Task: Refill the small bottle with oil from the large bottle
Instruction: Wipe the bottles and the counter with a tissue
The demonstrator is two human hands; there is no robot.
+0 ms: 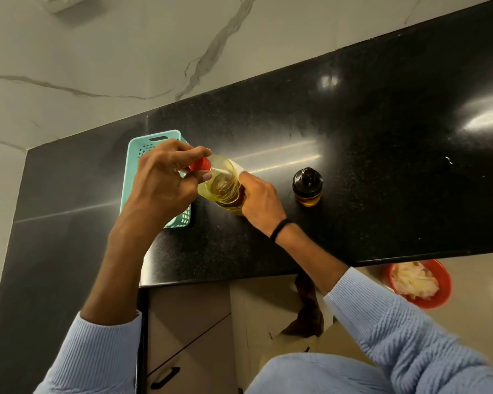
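Note:
The large clear bottle [221, 183] of yellow oil stands on the black counter [367, 166], seen from above. Its red cap [199, 164] is pinched by the fingers of my left hand [165, 180]. My right hand [261, 199] wraps the bottle's lower body from the right. The small bottle [307, 186] has a black pump lid and a little amber oil at its base. It stands upright on the counter, about a hand's width right of my right hand, untouched.
A teal plastic basket [131, 166] sits on the counter just left of the large bottle, partly behind my left hand. A marble wall rises behind. Below the counter edge, a red bowl [436, 294] with pale scraps rests on the floor, beside cabinet drawers.

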